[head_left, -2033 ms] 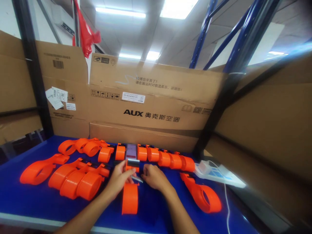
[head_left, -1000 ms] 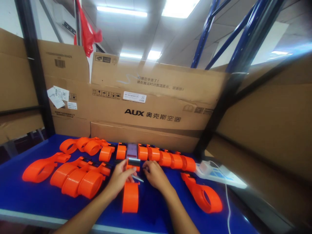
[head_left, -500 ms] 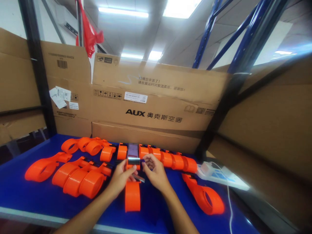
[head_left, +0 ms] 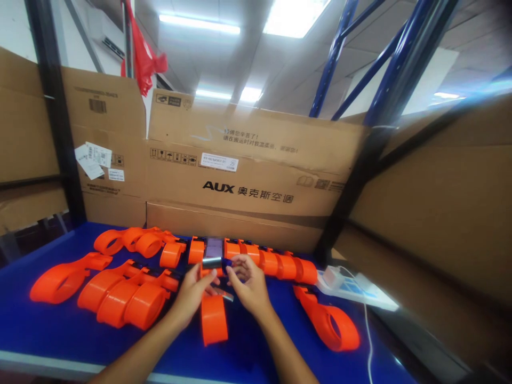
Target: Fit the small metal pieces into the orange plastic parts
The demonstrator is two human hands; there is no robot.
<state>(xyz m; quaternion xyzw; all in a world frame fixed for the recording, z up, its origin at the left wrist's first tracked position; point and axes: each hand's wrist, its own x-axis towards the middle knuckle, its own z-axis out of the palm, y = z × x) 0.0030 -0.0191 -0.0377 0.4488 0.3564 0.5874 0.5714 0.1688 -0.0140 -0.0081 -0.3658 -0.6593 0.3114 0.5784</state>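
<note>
My left hand [head_left: 194,293] is closed on an orange band [head_left: 214,320] with a wide loop hanging below the fingers. A shiny silver piece [head_left: 212,262] lies across the band's upper end, and a thin metal strip [head_left: 224,295] sticks out to the right under my left fingers. Curled beside it, my right hand [head_left: 250,282] pinches a small dark blue piece [head_left: 226,262] at the right end of the silver one. Just behind the hands is a flat grey-violet rectangle [head_left: 214,247], its lower edge covered.
Orange bands with dark ends lie on the blue tabletop [head_left: 256,362]: a left group [head_left: 112,298], a back row [head_left: 276,263] and one at right [head_left: 340,328]. A white power strip [head_left: 360,290] with a cable stands at the right. A cardboard wall [head_left: 240,218] closes the back.
The view has shifted slightly, so most things sit a little further left. My right fingers have come closer to the silver piece, with the dark blue piece now against its end.
</note>
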